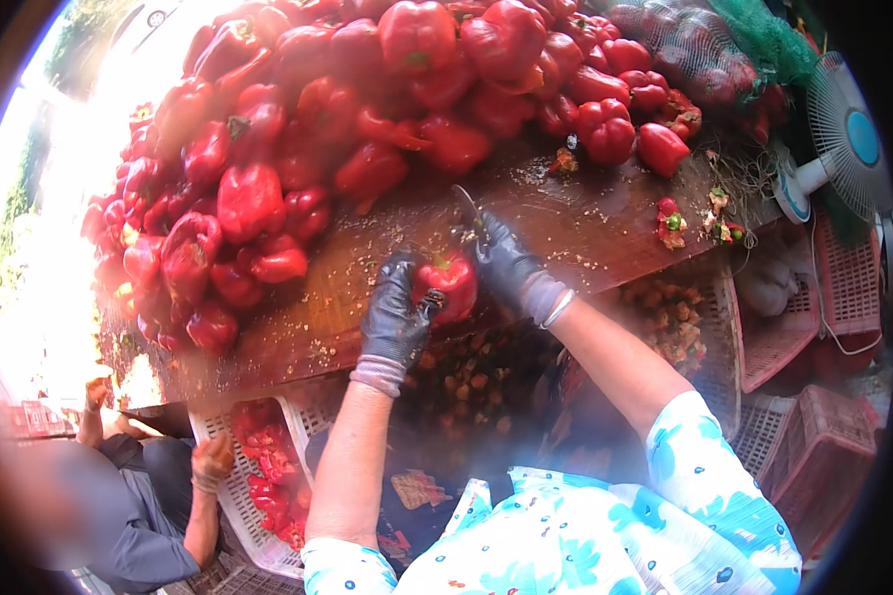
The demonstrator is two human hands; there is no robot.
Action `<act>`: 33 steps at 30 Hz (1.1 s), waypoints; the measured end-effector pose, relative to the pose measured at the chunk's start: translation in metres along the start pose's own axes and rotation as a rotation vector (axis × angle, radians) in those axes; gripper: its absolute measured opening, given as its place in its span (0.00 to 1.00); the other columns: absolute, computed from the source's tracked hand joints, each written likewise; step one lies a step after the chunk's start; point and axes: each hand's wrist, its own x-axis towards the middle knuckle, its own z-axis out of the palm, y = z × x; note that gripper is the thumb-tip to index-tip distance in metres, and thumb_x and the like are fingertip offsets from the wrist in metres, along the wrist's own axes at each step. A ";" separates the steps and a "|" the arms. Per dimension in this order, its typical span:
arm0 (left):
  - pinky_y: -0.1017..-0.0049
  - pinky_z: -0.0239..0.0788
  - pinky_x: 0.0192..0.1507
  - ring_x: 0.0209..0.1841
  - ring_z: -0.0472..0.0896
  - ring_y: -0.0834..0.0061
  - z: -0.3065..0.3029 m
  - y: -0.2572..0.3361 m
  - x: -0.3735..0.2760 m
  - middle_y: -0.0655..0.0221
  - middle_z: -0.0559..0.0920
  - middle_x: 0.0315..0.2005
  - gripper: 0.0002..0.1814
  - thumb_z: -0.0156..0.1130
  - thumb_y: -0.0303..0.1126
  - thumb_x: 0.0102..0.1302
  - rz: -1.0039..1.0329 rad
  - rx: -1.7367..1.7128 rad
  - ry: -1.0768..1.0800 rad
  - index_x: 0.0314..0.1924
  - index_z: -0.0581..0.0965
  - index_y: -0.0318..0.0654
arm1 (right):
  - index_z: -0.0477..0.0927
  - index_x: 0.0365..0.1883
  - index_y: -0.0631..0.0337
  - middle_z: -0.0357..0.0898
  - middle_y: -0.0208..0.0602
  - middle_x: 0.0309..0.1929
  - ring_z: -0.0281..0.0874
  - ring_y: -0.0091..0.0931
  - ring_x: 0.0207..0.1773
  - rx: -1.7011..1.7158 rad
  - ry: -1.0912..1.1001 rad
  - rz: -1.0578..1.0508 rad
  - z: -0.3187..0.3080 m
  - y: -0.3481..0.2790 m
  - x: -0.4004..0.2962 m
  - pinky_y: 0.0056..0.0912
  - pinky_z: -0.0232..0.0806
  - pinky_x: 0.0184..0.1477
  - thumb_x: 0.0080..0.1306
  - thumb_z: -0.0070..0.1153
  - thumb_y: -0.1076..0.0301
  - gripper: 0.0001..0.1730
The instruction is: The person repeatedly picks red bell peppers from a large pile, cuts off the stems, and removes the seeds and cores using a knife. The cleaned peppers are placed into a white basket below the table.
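My left hand [398,320], in a dark coated glove, holds a red bell pepper [450,286] upright at the near edge of the wooden table [335,312]. The pepper's green stem end faces up. Just right of it, my right hand [502,256], gloved alike, grips a small knife [464,201]; its curved metal blade points up and away from me, apart from the pepper. A large heap of red bell peppers [327,111] covers the table's far and left parts. Seeds are scattered over the wood around my hands.
At lower left, another person sits beside a white plastic crate [227,483] holding cut red peppers. Pepper scraps [670,223] lie at the table's right, near an electric fan [845,141]. Red crates [818,454] stand at right. Below the table edge is a container of pepper cores [673,320].
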 end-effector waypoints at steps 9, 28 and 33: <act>0.66 0.70 0.57 0.55 0.77 0.58 0.012 0.007 -0.020 0.58 0.76 0.52 0.24 0.66 0.32 0.63 -0.107 -0.105 0.166 0.58 0.71 0.41 | 0.76 0.44 0.61 0.79 0.32 0.28 0.75 0.24 0.27 0.678 -0.027 0.514 -0.006 -0.073 -0.102 0.32 0.67 0.26 0.74 0.50 0.62 0.11; 0.74 0.65 0.58 0.52 0.74 0.76 0.024 -0.005 -0.017 0.69 0.78 0.48 0.17 0.61 0.31 0.69 -0.209 -0.198 0.180 0.56 0.72 0.38 | 0.78 0.48 0.57 0.81 0.56 0.41 0.81 0.50 0.43 -0.534 -0.261 0.239 0.027 -0.004 -0.136 0.49 0.71 0.43 0.67 0.50 0.66 0.13; 0.66 0.70 0.54 0.51 0.79 0.59 0.018 -0.018 -0.019 0.57 0.79 0.49 0.19 0.60 0.34 0.67 -0.142 -0.214 0.203 0.57 0.74 0.40 | 0.79 0.46 0.56 0.81 0.37 0.29 0.81 0.31 0.31 -0.102 -0.219 0.583 0.008 -0.068 -0.156 0.37 0.68 0.28 0.71 0.48 0.66 0.10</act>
